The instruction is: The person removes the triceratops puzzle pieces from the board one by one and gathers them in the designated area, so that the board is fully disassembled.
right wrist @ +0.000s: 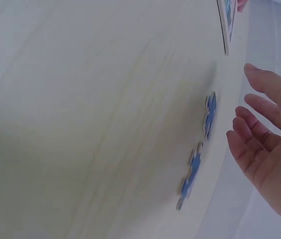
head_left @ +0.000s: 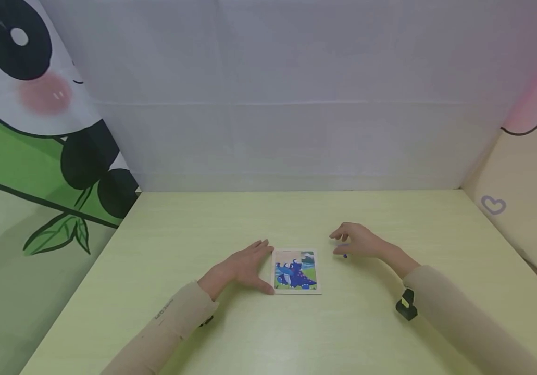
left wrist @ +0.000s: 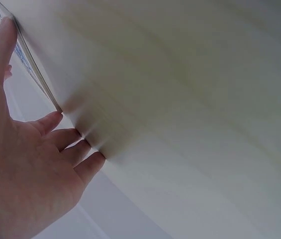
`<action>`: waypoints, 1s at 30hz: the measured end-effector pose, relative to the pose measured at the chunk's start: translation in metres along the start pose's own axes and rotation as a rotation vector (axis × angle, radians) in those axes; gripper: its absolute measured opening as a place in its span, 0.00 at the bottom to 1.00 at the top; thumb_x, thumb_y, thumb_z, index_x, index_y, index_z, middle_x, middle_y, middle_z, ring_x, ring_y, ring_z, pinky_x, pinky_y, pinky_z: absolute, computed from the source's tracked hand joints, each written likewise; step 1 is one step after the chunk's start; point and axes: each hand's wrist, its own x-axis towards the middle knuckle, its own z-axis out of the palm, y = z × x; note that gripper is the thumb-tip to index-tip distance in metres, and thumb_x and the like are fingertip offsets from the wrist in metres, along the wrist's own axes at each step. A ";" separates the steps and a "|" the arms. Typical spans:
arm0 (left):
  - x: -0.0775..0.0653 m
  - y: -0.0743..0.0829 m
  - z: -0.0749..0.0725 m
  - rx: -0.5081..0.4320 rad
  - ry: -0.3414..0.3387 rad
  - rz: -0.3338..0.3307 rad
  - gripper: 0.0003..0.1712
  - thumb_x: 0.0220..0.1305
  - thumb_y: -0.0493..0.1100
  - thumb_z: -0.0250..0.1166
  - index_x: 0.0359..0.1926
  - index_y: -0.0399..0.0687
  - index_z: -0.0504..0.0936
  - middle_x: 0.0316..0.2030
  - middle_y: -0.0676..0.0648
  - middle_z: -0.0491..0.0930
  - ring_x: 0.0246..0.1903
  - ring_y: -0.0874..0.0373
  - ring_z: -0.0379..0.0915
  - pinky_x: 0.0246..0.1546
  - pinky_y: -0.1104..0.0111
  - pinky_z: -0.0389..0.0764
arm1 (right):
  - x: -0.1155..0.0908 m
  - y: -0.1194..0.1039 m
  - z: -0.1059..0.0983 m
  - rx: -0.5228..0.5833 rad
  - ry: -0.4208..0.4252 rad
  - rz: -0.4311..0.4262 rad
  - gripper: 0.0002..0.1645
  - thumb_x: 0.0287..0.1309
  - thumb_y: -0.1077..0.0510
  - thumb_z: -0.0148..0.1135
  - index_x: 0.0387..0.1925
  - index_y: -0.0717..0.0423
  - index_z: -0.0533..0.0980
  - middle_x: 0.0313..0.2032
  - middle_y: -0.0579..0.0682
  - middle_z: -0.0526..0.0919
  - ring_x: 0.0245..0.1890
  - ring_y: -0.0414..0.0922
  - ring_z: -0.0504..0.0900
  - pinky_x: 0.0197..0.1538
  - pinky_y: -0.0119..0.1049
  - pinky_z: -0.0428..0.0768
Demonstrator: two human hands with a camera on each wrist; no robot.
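A small picture puzzle [head_left: 295, 271] in a pale square frame lies flat on the table, showing a blue horned dinosaur. My left hand [head_left: 248, 264] rests at the frame's left side, thumb near one corner and index finger near the other, fingers spread. In the left wrist view those fingertips touch the table along the frame edge [left wrist: 40, 79]. My right hand [head_left: 358, 240] hovers to the right of the puzzle, holding nothing, its fingers loosely bent. Beneath it in the right wrist view lie two loose blue puzzle pieces, one nearer the frame [right wrist: 210, 115] and one farther [right wrist: 191, 174].
The pale wooden table [head_left: 296, 333] stretches around both hands. A whitish backdrop [head_left: 268, 140] rises from its far edge. Printed cloth with a cartoon animal and leaves [head_left: 57, 234] hangs at the left, and a beige and pink panel [head_left: 526, 172] stands at the right.
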 end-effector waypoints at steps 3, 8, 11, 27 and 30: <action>0.000 0.000 0.000 0.005 0.001 0.004 0.61 0.38 0.70 0.67 0.68 0.47 0.53 0.69 0.43 0.46 0.68 0.48 0.37 0.64 0.54 0.52 | 0.007 -0.010 0.008 0.016 -0.014 -0.022 0.24 0.48 0.57 0.67 0.46 0.65 0.76 0.40 0.54 0.78 0.40 0.51 0.75 0.37 0.36 0.76; 0.000 -0.001 0.000 0.002 0.003 0.005 0.61 0.38 0.70 0.67 0.68 0.48 0.53 0.69 0.44 0.46 0.68 0.48 0.37 0.64 0.54 0.52 | 0.016 -0.021 0.023 0.028 -0.035 -0.012 0.21 0.47 0.57 0.68 0.45 0.61 0.78 0.38 0.49 0.79 0.39 0.46 0.74 0.41 0.36 0.74; 0.000 -0.001 0.000 0.008 0.000 0.007 0.61 0.38 0.70 0.67 0.68 0.47 0.53 0.69 0.43 0.45 0.68 0.48 0.37 0.64 0.54 0.53 | 0.021 -0.024 0.032 0.039 -0.043 -0.018 0.20 0.46 0.57 0.69 0.43 0.60 0.79 0.36 0.46 0.78 0.38 0.43 0.73 0.42 0.36 0.74; -0.002 0.004 -0.003 0.033 -0.001 -0.009 0.61 0.38 0.69 0.68 0.68 0.45 0.53 0.69 0.42 0.46 0.68 0.48 0.39 0.64 0.54 0.54 | 0.026 -0.034 0.045 -0.009 -0.057 0.012 0.16 0.44 0.60 0.69 0.39 0.57 0.79 0.35 0.45 0.76 0.38 0.42 0.74 0.45 0.38 0.75; -0.002 0.006 -0.003 0.034 0.002 -0.009 0.61 0.38 0.68 0.69 0.68 0.44 0.54 0.69 0.42 0.47 0.68 0.48 0.40 0.64 0.56 0.53 | 0.027 -0.036 0.045 -0.002 -0.063 0.033 0.17 0.44 0.61 0.69 0.39 0.57 0.77 0.35 0.45 0.76 0.39 0.43 0.74 0.46 0.40 0.75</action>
